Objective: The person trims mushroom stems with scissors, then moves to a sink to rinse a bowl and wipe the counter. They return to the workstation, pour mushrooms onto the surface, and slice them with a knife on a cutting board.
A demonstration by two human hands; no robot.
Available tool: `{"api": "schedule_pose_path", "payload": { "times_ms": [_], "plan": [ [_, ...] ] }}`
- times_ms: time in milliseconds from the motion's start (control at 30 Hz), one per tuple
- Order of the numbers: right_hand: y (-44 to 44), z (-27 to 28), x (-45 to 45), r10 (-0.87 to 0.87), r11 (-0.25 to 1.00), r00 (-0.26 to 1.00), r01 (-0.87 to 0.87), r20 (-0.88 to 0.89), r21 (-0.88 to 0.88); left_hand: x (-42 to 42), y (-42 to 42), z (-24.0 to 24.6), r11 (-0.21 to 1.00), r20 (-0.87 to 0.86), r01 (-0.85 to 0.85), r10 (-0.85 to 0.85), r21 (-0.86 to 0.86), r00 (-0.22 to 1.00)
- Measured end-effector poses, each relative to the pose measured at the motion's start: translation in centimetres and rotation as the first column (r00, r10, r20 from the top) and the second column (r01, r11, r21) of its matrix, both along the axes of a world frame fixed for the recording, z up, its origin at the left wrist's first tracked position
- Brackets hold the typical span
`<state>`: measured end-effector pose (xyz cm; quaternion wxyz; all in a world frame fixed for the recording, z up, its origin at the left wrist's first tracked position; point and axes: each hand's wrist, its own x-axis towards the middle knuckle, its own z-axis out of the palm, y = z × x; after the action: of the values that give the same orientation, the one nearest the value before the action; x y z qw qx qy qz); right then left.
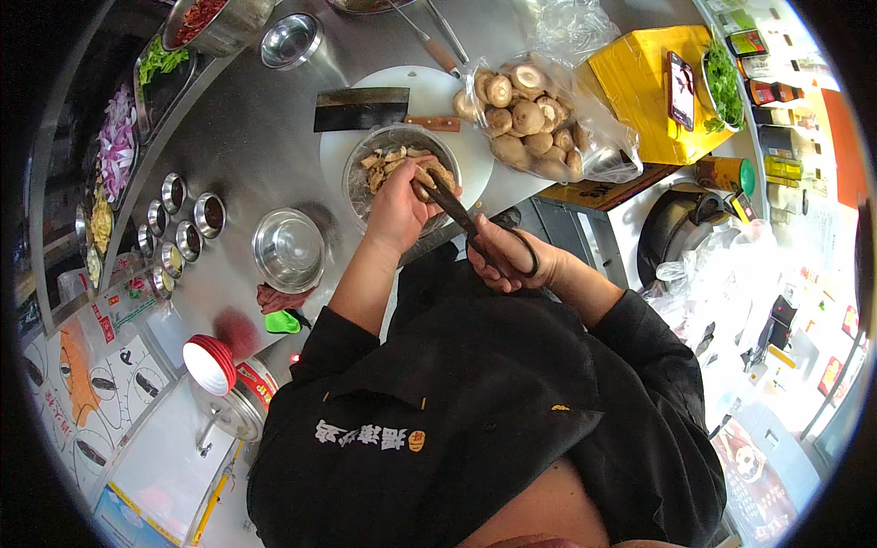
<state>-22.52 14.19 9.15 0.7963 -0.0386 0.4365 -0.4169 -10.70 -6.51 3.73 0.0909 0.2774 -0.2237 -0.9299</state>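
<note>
My left hand (pixel 399 209) holds a brown mushroom (pixel 430 174) above a clear round bowl (pixel 353 177). Dark-handled scissors (pixel 453 209) are gripped in my right hand (pixel 512 255), their blades reaching to the mushroom. Cut mushroom pieces (pixel 385 164) lie inside the bowl, partly hidden by my left hand. The bowl stands on a round white cutting board (pixel 473 164). Behind it a cleaver (pixel 363 109) with a wooden handle rests across the board. Whole mushrooms (pixel 527 118) fill an opened plastic bag (pixel 610 147) to the right.
An empty metal bowl (pixel 288 250) stands left of my hands, near several small sauce cups (pixel 188 240). A yellow box (pixel 637 75) with a phone (pixel 680 90) on it stands at the back right. Trays of sliced onion (pixel 116 147) and greens (pixel 159 61) line the far left.
</note>
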Motion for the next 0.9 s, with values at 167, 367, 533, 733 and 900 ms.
{"api": "schedule_pose_path", "payload": {
  "times_ms": [167,367,533,733,900],
  "plan": [
    [-0.7,0.2,0.8,0.052,0.999,0.995,-0.051,-0.08,0.02,1.0,0.2,-0.4,0.994,0.036,-0.028,0.032,-0.108,0.999],
    [-1.8,-0.6,1.6,0.116,0.993,0.98,-0.117,-0.162,0.007,2.7,0.0,-1.4,0.993,0.159,-0.028,0.046,-0.115,0.986],
    [-1.8,-1.2,1.5,0.179,0.981,0.976,-0.187,-0.126,-0.049,3.1,-0.3,0.3,0.992,0.223,-0.049,0.074,-0.116,0.972],
    [-1.3,0.1,0.1,0.128,0.99,0.985,-0.133,-0.118,-0.039,5.5,-1.3,-1.0,0.999,0.309,0.032,-0.019,-0.038,0.951],
    [-0.2,-1.1,0.0,0.118,0.993,0.991,-0.118,-0.069,-0.002,5.5,-1.2,0.0,0.999,0.214,-0.035,0.035,-0.002,0.976]
  ]
}}
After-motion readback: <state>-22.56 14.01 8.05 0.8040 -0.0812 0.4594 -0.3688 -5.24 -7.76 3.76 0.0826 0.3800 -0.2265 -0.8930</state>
